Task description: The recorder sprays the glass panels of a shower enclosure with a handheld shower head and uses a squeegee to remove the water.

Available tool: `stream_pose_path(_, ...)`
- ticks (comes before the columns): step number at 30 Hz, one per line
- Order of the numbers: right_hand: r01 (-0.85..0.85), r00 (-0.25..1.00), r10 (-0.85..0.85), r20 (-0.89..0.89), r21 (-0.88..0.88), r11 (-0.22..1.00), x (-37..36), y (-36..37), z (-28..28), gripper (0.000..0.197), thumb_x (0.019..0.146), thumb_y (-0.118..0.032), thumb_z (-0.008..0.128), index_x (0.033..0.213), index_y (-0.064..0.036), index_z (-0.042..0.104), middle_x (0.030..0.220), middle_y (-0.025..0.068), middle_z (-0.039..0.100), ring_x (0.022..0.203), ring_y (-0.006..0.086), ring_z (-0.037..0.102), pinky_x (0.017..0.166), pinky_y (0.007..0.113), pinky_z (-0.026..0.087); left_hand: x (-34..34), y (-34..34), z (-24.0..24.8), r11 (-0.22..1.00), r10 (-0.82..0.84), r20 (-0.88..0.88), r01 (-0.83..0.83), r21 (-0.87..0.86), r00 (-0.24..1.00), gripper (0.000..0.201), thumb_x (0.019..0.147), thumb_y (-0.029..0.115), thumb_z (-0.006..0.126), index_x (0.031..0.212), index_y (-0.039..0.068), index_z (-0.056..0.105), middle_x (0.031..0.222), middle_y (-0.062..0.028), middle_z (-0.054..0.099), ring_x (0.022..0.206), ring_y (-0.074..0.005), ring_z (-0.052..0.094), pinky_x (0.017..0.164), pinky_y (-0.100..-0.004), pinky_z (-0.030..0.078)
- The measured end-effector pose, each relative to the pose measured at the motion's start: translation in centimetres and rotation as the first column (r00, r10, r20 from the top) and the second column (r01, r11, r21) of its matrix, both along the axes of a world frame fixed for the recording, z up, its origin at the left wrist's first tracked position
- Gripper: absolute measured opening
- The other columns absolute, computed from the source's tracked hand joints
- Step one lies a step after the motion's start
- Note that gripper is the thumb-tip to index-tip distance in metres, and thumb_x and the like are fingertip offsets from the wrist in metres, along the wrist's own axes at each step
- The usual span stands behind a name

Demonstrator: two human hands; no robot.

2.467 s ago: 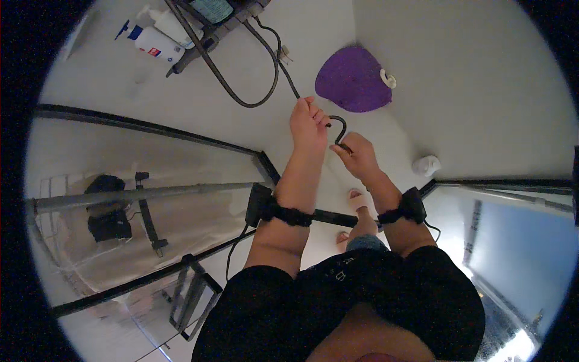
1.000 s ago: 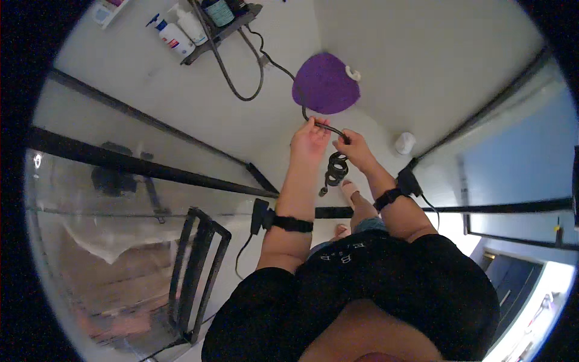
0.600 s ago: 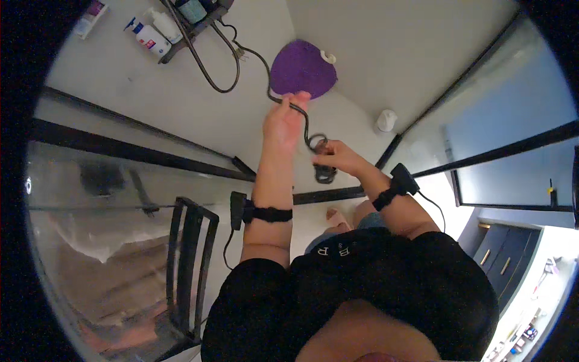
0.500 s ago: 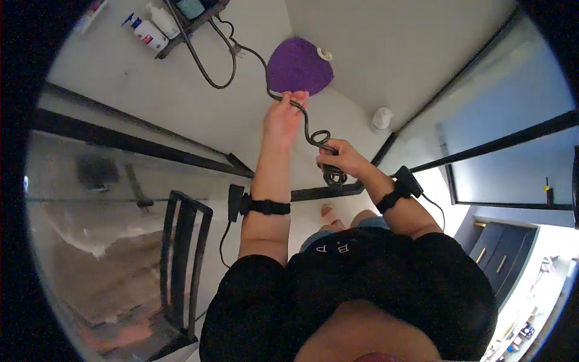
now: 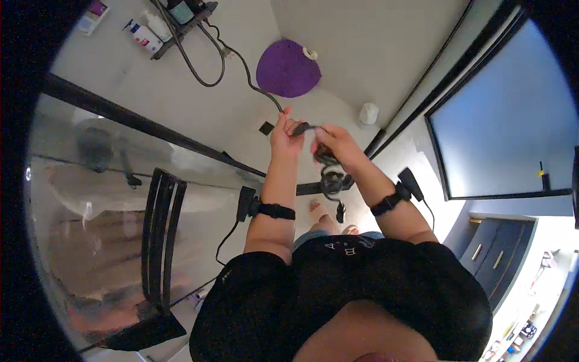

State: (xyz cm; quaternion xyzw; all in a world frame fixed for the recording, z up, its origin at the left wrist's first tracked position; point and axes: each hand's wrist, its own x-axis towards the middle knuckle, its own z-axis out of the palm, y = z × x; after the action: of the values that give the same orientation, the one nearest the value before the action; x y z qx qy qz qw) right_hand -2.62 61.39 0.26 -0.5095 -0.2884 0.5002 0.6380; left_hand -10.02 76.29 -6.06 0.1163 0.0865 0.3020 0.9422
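My left hand [image 5: 287,134] is closed round a long dark cord [image 5: 259,89], which runs up from it toward the shelf. A short piece of the cord stretches across to my right hand [image 5: 339,146], close beside the left. Its fingers are closed on a bunch of the cord's coils [image 5: 332,180], which hang below the hand and are partly blurred. From the coils dangles a small dark end piece [image 5: 341,212], perhaps a plug. Both hands are in front of my body.
A dark shelf [image 5: 188,30] at the upper left holds pump bottles [image 5: 143,37]. A purple mat [image 5: 289,69] is beyond my hands, with a dark square drain [image 5: 266,128] nearer. Black-framed glass panels [image 5: 506,114] stand on both sides. A white object [image 5: 369,113] lies at the right.
My left hand has drawn back toward me and to my right hand. The cord from the shelf now runs straighter, and the coils hang lower with the small end piece showing.
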Motion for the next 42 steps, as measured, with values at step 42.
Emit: stream_pose_path(42,0.603,0.287,-0.746,0.601,0.492,0.628,0.5,13.7,-3.0,0.045,0.069,-0.018,0.055,0.113,-0.0097,0.047,0.097,0.0078,0.052,0.095,0.0293,0.045,0.091,0.054,0.023,2.4,-0.7,11.0,0.888,0.382,-0.16,-0.41,-0.209,0.91,0.017,0.089,0.015,0.03,0.083,0.004,0.041,0.046,0.0027,0.023,0.036,-0.0093,0.022,0.048,-0.027,0.034)
